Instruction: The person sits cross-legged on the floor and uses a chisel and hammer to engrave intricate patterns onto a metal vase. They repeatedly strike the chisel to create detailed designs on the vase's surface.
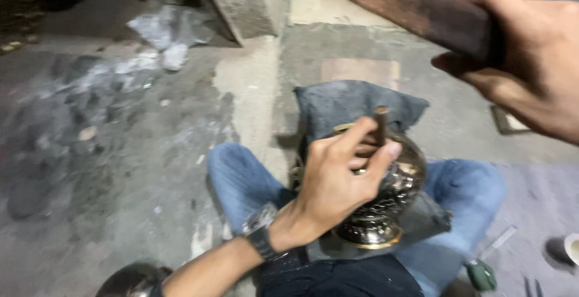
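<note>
I pinch punch (381, 125) in left hand (338, 182), steadying it on pot (392, 200) | right hand (525, 50) grips raised mallet (416, 10).

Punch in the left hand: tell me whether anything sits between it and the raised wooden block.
Nothing visible does. The left hand holds the punch upright on the metal vessel; the right hand grips the wooden block raised above it, only open air between them.

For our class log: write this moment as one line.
left hand: holds punch on metal pot | right hand: grips raised mallet
</note>
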Tool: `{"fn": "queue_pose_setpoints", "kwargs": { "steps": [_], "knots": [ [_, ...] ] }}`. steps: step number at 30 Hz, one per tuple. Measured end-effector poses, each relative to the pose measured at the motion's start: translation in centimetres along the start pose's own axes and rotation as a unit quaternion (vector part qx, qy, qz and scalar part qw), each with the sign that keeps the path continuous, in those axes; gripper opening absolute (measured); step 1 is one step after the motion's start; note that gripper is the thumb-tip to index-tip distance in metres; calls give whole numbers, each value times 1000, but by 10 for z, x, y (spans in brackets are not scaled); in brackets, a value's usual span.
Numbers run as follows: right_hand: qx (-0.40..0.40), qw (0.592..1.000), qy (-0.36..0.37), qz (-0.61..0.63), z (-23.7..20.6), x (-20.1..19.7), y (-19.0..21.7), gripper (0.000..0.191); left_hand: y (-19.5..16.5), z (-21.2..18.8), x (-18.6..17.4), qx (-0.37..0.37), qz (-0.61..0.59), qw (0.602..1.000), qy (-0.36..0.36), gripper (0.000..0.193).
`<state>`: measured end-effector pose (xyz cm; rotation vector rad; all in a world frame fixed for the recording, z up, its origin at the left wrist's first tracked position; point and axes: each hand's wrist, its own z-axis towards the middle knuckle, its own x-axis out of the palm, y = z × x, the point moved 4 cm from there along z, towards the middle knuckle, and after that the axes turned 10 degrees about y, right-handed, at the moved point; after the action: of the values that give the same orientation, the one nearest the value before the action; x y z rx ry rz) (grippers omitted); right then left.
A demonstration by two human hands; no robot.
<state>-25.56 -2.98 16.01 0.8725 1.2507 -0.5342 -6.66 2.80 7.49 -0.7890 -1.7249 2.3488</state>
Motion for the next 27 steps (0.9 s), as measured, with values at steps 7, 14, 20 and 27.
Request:
{"fn": "queue_pose_setpoints", "kwargs": {
  "steps": [7, 14, 20, 27],
  "knots": [
    [85, 968, -211, 111, -72, 45, -41, 58, 17, 23, -16, -11, -43, 998, 49, 19],
    [236, 780, -360, 455, -115, 157, -83, 25, 36, 71, -13, -25, -86, 962, 256, 31],
    [288, 746, -358, 482, -136, 226, -96, 26, 48, 101, 18, -43, -60, 910, 408, 36],
    [313, 807, -287, 409, -145, 210, -124, 27, 43, 107, 30, 53, 23, 900, 432, 45]
  ]
}}
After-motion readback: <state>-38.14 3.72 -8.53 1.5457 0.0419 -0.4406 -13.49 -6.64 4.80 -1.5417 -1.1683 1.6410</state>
